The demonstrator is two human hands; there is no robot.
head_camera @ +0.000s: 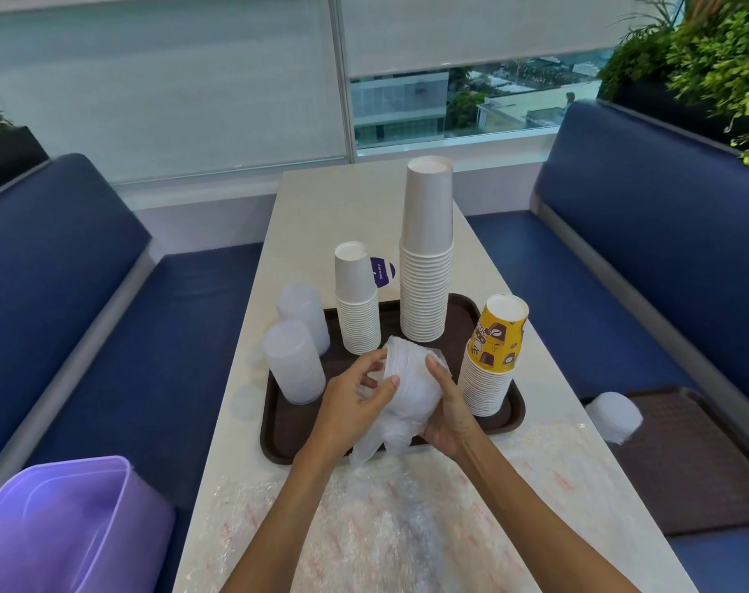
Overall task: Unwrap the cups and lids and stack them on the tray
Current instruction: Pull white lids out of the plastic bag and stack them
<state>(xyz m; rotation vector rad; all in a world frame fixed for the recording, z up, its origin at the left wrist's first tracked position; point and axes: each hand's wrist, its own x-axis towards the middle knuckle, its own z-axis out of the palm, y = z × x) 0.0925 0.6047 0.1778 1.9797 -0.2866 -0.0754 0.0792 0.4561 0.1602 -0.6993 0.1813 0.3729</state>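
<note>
A dark brown tray [287, 425] lies on the table. On it stand a tall stack of white cups [426, 267], a shorter white stack [358, 310], a stack topped by a yellow printed cup [494, 357] and a stack of clear lids [293, 363]. Another clear lid stack [302, 312] stands at the tray's left edge. Above the tray's front, my left hand [355, 400] pinches the clear plastic wrap [366, 447] of a lid stack [409, 378]. My right hand [449, 413] grips that lid stack from the right.
A white table [321, 216] runs between two blue benches. Crumpled plastic film [385, 528] covers the near tabletop. A purple bin [65, 528] sits at the lower left. On the right bench lies a second brown tray [697, 460] with a wrapped lid stack [614, 415].
</note>
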